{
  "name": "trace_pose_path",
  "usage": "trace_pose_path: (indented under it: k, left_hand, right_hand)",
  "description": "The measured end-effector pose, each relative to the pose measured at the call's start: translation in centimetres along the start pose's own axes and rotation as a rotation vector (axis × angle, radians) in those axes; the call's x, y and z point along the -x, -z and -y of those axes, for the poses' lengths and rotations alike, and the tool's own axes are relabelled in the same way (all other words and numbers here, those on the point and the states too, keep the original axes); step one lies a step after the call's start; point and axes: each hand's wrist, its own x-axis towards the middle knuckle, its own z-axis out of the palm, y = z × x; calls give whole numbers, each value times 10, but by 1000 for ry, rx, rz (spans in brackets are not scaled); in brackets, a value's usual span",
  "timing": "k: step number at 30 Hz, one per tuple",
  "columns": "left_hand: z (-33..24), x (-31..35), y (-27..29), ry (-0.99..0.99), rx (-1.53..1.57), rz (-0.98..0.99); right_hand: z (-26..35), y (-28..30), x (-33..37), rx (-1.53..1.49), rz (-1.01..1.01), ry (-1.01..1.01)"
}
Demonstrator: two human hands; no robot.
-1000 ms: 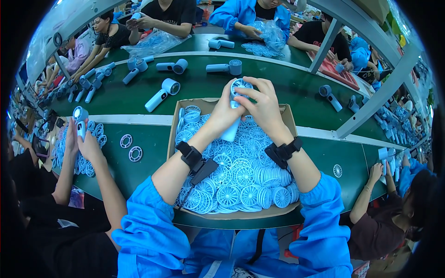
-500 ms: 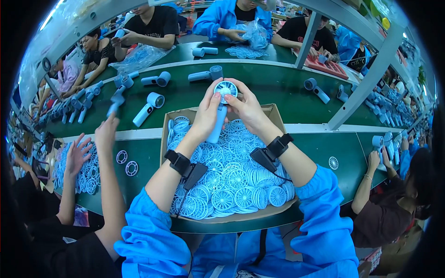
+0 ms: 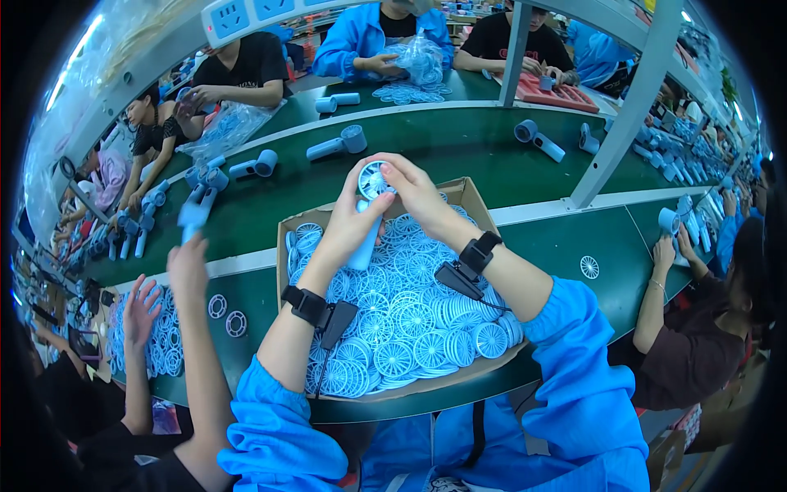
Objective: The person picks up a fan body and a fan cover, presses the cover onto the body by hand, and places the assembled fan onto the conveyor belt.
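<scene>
A light-blue handheld fan (image 3: 364, 247) is held at chest height between my two hands, its round head turned toward me. My left hand (image 3: 352, 220) is closed around the left side of the head and upper handle, thumb near the neck. My right hand (image 3: 420, 195) is closed on the right side of the head, fingers along the rim. A spoked round grille (image 3: 375, 179) shows in the head, partly covered by my fingers. Below my hands stands an open cardboard box (image 3: 283, 256), filled with loose light-blue spoked grilles (image 3: 393, 358).
Fans (image 3: 338, 143) lie along the green belt (image 3: 434, 135) beyond a pale rail. Two rings (image 3: 236, 324) and a single grille (image 3: 589, 266) lie beside the box. At left, a co-worker's hand (image 3: 188, 271) holds a fan. A metal post (image 3: 627, 107) rises at right.
The view has shifted. My hands and the fan sit slightly lower and further left, my right hand covering more of the grille. Fans on the belt have moved left.
</scene>
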Motion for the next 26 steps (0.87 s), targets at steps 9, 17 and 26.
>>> trace_pose_path:
  k: [9,17,26]
  left_hand:
    - [14,-12,4,234,481,-149]
    - [8,-7,12,73,242,-486]
    - [17,-9,-18,-65,-579,96]
  right_hand:
    - [-4,14,0,39,-90,-378]
    - [75,129,-13,267,-162,-203]
    - [-5,360,-33,1604,-563,-509]
